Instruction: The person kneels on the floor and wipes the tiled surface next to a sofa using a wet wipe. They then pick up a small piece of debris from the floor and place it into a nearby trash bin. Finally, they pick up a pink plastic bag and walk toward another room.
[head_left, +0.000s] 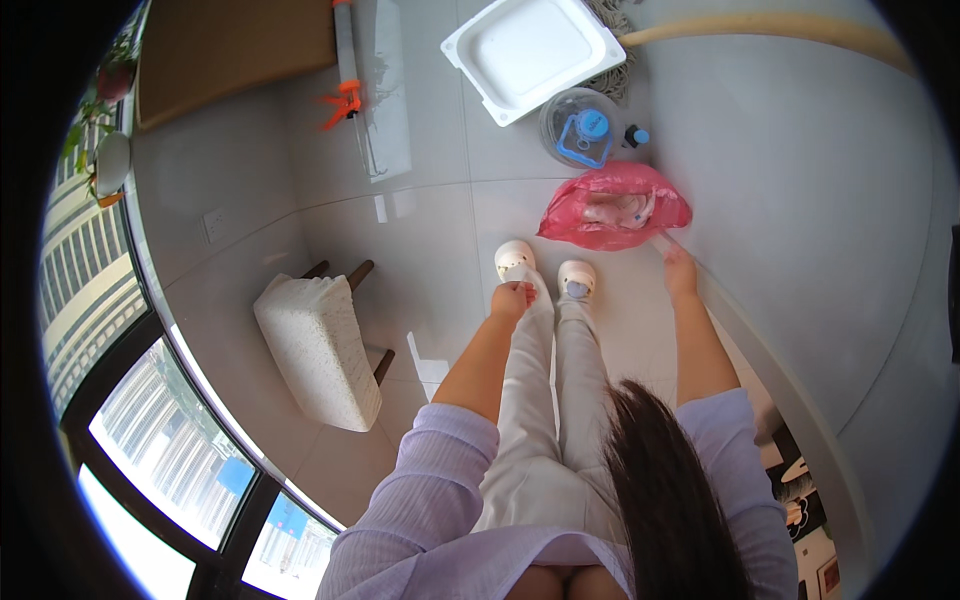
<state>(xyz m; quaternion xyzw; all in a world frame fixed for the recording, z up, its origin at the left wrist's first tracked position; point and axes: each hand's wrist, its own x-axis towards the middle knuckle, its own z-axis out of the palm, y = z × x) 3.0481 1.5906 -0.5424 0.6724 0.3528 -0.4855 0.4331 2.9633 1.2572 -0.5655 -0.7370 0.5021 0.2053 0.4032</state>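
My left hand (512, 299) hangs in front of my left leg with its fingers curled in, and no object shows in it. My right hand (680, 270) is at the corner edge of the grey wall (750, 352), just below a red plastic bag (566, 215). Its fingers are partly hidden, so any hold is unclear. The bag stands gaping on the tiled floor, with pale crumpled items (621, 211) inside. Behind it is a large clear water bottle (555, 135) with a blue cap and handle, beside a small dark bottle (636, 136) with a blue cap.
A white foam tray or lid (532, 52) lies over a string mop (619, 79) with a wooden handle (765, 26). On the left are an orange caulking gun (346, 97), a brown box or board (232, 52) and a stool with a fleecy white cover (319, 352), near the windows (172, 435).
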